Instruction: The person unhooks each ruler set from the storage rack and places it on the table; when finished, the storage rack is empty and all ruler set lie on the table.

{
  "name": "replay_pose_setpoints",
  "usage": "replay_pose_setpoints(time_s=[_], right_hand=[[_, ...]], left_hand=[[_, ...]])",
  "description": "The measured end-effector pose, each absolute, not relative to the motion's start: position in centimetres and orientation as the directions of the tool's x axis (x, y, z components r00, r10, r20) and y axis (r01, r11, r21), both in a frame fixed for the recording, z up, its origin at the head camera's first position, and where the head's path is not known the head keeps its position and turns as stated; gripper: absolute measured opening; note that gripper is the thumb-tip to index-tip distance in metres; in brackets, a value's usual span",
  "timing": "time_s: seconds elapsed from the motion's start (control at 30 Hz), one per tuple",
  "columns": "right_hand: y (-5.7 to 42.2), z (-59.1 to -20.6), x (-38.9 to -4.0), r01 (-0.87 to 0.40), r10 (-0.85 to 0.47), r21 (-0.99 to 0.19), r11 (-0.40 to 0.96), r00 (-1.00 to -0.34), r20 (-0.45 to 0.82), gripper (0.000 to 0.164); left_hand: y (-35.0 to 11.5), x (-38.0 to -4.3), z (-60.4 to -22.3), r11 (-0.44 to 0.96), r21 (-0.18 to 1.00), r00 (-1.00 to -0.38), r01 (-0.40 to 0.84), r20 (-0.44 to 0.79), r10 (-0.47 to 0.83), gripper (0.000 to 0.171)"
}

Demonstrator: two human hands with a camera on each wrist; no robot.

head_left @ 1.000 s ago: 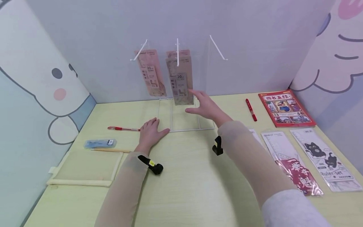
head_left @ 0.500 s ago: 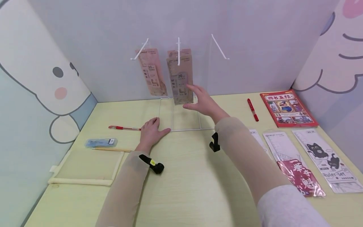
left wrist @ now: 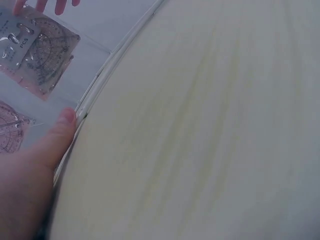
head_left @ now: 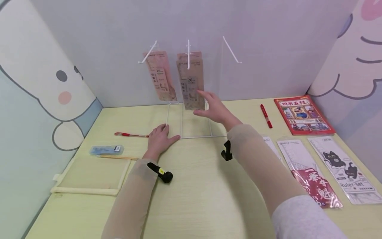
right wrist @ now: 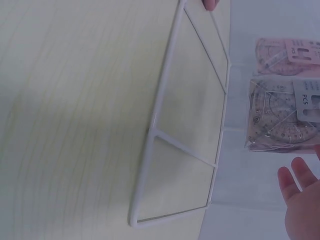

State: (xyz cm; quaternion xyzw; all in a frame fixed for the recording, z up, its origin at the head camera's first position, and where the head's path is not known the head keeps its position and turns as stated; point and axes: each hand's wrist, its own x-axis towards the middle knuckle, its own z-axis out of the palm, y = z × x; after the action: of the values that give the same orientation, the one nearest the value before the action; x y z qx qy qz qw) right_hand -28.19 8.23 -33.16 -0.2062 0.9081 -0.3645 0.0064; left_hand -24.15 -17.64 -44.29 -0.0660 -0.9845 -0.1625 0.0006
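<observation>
A white wire display rack [head_left: 196, 137] stands at the table's back, its base flat and three hooks above. Two pinkish ruler-set packets hang on its middle hook; the front packet [head_left: 190, 87] looks greyer, and clear protractors show in the right wrist view. On the left hook hangs another pink ruler-set packet [head_left: 160, 78]. My left hand [head_left: 160, 141] rests at the base's front left corner, thumb spread along the wire. Beside the front packet's lower right edge is my right hand [head_left: 216, 109], fingers extended and thumb apart; whether a fingertip touches it I cannot tell.
At left lie a red pen [head_left: 129, 134], a blue packet [head_left: 106, 150], a pencil [head_left: 117, 157] and a cream-framed mesh pouch [head_left: 86, 191]. To the right are another red pen [head_left: 266, 116], a red book [head_left: 304, 114] and several flat ruler packets [head_left: 343, 169].
My right hand has shifted slightly left and up toward the front packet's edge, then stays nearly still. The left hand keeps its place on the rack base.
</observation>
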Motion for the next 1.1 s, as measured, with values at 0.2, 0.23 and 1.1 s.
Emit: replay_pose_setpoints(time_s=[0.2, 0.23, 1.1], right_hand=[[8.5, -33.3, -28.1, -0.368, -0.375, -0.668, 0.647, -0.916, 0.142, 0.088], [8.5, -33.3, -28.1, -0.364, -0.374, -0.671, 0.646, -0.917, 0.138, 0.088], [7.4, -32.9, -26.2, -0.367, -0.123, -0.848, 0.381, -0.93, 0.347, 0.062]], left_hand=[[-17.5, -23.8, -44.1, 0.943, 0.313, -0.993, 0.113, 0.021, 0.112, 0.092], [-17.5, -23.8, -44.1, 0.945, 0.309, -0.994, 0.108, 0.021, 0.107, 0.093], [-17.5, -24.2, -44.7, 0.949, 0.296, -0.994, 0.111, 0.038, 0.105, 0.099]])
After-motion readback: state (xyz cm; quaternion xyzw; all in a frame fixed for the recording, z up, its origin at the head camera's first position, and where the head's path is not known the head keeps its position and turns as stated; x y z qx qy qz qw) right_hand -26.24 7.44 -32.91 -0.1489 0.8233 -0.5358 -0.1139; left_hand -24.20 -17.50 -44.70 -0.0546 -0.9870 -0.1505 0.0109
